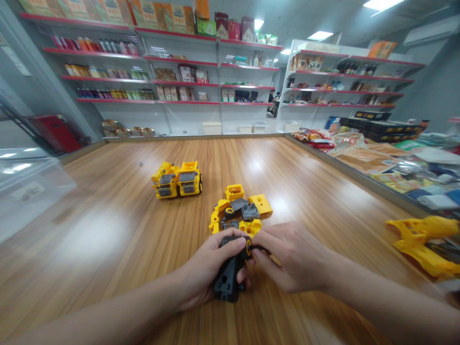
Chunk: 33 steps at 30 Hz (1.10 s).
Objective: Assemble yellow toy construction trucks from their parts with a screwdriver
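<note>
Black plastic formed the toy chassis (225, 282), a blocky, elongated body with small studs and round holes on its upper face; it was held in the foreground above the wood-grained tabletop (168, 230). A black wheel (248, 246) with a yellow hub stood at its far end. The left hand (206, 258) entered from the lower left, its fingers wrapped around the chassis and its thumb lying along the top towards the wheel. The right hand (293, 254) entered from the lower right, knuckles upward, its fingers pinching a slender dark piece (263, 249) at the hub; whether tool or part could not be told. At the right margin lay a larger yellow toy (420, 239). Just beyond the hands, loose yellow and grey parts (261, 205) were clustered. Farther left, two yellow toy trucks (189, 178) stood side by side. A clear box (53, 179) bore a pale label (30, 189), too blurred to read. In the background, red-edged shelves (179, 62) carried packaged goods (178, 18) with illegible print.
</note>
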Tool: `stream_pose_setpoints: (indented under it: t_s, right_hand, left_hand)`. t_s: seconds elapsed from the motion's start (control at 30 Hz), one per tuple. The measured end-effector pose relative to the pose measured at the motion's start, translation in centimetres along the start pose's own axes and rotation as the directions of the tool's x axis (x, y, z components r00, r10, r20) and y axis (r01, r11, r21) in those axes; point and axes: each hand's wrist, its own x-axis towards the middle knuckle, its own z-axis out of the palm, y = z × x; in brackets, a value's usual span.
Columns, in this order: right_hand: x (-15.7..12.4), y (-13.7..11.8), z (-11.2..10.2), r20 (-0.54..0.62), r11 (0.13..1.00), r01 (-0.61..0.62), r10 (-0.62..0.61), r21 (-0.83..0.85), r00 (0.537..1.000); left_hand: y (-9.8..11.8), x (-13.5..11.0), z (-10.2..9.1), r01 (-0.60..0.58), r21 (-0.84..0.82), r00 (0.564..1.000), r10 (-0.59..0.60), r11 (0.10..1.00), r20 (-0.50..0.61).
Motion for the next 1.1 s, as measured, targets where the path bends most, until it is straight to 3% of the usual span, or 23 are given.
stream_pose_setpoints:
  t_s: [1.1]
  right_hand:
    - [0.09, 0.03, 0.15, -0.035, 1.0, 0.005, -0.005, -0.005, 0.999]
  left_hand:
    - [-0.15, -0.02, -0.06, 0.02, -0.012, 1.0, -0.02, 1.0, -0.011]
